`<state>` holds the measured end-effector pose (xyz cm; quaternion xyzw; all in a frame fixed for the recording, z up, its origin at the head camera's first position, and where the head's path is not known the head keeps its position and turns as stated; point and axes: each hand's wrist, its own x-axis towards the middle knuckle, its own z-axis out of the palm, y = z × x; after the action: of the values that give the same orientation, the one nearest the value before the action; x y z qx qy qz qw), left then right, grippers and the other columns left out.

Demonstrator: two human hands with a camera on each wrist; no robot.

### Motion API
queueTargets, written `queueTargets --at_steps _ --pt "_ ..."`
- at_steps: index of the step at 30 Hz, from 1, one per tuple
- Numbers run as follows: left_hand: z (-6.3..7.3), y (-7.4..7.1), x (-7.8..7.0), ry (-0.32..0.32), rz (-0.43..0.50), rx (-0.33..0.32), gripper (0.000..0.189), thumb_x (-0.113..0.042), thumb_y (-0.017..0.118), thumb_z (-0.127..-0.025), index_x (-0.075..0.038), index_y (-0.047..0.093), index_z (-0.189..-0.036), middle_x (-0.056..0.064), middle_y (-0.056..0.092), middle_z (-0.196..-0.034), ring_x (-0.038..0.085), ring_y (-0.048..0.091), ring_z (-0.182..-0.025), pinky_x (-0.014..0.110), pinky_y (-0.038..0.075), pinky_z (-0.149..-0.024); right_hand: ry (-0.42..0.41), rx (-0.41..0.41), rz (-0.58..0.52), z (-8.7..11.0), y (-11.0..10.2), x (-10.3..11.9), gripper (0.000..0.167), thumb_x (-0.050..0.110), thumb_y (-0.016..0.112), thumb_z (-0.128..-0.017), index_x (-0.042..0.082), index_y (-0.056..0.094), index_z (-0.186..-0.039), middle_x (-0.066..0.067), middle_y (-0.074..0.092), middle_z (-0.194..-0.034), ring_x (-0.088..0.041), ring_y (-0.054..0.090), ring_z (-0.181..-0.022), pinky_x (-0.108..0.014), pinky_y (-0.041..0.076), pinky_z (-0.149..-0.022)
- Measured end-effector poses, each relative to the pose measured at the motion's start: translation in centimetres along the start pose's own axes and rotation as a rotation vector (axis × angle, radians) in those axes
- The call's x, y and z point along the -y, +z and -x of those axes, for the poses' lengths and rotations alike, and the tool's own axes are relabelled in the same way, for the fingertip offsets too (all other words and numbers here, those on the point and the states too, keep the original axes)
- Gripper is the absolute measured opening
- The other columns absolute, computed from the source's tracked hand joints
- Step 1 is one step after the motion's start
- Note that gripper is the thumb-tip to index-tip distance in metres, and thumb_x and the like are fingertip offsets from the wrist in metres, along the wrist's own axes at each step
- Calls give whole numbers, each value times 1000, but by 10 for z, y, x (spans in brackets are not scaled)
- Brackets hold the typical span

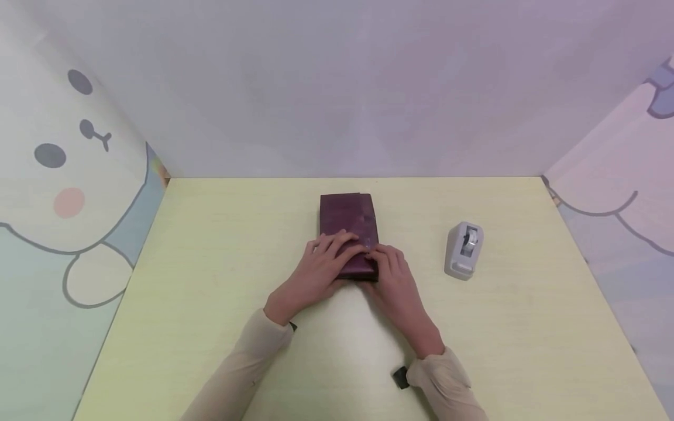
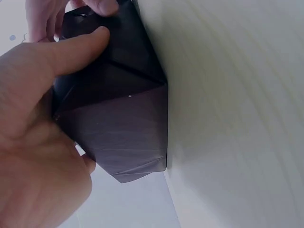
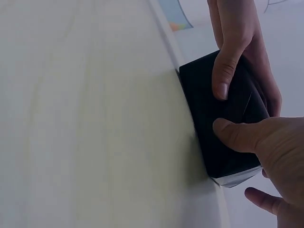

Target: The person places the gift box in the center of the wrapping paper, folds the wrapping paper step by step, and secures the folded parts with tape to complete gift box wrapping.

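Observation:
A box wrapped in dark purple paper (image 1: 342,213) lies on the table with its short end towards me. My left hand (image 1: 316,272) spreads its fingers over the top near that end, its thumb (image 2: 80,50) pressing the folded end face. From the right, my right hand (image 1: 397,289) grips the near corner, fingertips on the top edge. Its thumb (image 3: 237,135) presses the dark end face (image 3: 202,102) close to the left thumb. Diagonal fold lines show in the paper at this end in the left wrist view. The box's underside is hidden.
A grey tape dispenser (image 1: 463,250) with a roll in it stands on the pale table (image 1: 221,234) to the right of the box. A plain wall (image 1: 337,88) rises behind the table's back edge, and cartoon-printed panels (image 1: 100,193) flank the sides.

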<state>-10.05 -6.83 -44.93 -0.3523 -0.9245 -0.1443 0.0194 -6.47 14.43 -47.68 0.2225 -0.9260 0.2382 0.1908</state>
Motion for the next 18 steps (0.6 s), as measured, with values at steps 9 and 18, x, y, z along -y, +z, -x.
queueTargets --at_steps 9,18 --pt "0 -3 -1 -8 57 17 66 -38 75 -96 -29 45 -154 6 38 -162 32 35 -155 61 37 -113 14 4 -18 -4 -3 -1 53 14 96 -71 2 63 -111 -14 62 -127 -35 57 -120 -49 53 -96" --pt "0 -7 0 -13 105 33 62 -39 70 -99 -30 44 -155 4 37 -163 32 33 -156 60 36 -113 5 21 -53 -4 -6 -2 48 19 92 -78 3 64 -113 -14 61 -131 -35 57 -121 -49 52 -98"
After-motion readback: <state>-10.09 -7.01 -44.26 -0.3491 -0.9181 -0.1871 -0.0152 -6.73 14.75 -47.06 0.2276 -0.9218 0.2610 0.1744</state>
